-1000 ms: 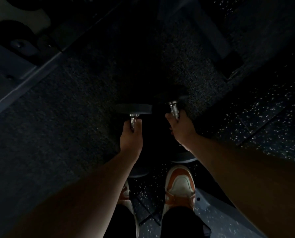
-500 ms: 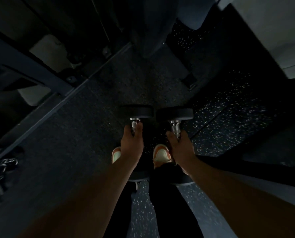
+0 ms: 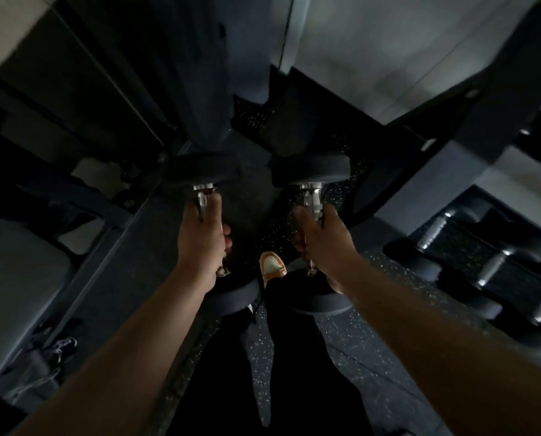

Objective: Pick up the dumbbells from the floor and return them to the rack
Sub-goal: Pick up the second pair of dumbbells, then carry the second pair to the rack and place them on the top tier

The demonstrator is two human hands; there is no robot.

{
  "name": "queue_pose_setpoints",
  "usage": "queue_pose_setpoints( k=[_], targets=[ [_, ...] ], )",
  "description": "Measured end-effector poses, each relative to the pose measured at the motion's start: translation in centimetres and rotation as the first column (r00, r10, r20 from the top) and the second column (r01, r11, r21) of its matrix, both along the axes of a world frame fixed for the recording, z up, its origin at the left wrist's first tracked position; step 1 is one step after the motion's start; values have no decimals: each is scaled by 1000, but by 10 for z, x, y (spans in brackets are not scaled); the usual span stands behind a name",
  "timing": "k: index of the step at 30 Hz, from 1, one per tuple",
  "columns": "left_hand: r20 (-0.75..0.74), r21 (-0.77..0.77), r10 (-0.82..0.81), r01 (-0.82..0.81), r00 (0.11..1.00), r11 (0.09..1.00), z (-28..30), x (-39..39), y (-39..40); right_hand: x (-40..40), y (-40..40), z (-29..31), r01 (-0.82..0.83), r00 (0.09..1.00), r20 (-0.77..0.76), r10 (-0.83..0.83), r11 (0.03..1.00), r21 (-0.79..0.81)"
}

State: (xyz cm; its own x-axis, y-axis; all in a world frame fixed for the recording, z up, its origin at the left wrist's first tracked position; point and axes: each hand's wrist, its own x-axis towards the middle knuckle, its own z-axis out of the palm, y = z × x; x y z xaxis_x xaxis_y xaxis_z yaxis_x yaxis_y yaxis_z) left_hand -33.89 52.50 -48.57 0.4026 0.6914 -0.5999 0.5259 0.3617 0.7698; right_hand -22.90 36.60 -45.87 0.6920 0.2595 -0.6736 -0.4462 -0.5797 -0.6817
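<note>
Centre of frame: the left hand (image 3: pixel 203 243) and right hand (image 3: pixel 324 247) each grip the chrome handle of a black round-headed dumbbell, left dumbbell (image 3: pixel 200 176) and right dumbbell (image 3: pixel 310 171), carried above the speckled dark floor (image 3: pixel 341 341). The dark rack (image 3: pixel 495 262) of stored dumbbells lies at right. Likely hazards: a slackened grip dropping a weight onto the orange-and-white shoe (image 3: pixel 272 267), or a head striking the rack.

Dumbbell handles (image 3: pixel 313 196) mostly hidden inside hands (image 3: pixel 201 243); rack (image 3: pixel 489 269) cut by right edge; background blurred.
</note>
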Motion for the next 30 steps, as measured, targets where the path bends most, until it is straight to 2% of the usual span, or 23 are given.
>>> queue_pose_setpoints(
  k=[8,13,20,30],
  targets=[
    [22,-17,-247,247,969,969,91,-3,-54,-47,-98,94,220,974,60,-218,975,-25],
    [61,-6,-475,476,878,880,123,-2,-126,-71,-182,125,351,934,75,-348,936,-24],
    [80,-29,-675,679,733,734,150,9,-278,-100,-340,149,510,851,133,-509,860,30],
    [123,-13,-787,794,605,608,179,42,-493,-113,-554,180,622,768,163,-619,782,36]
  ],
)
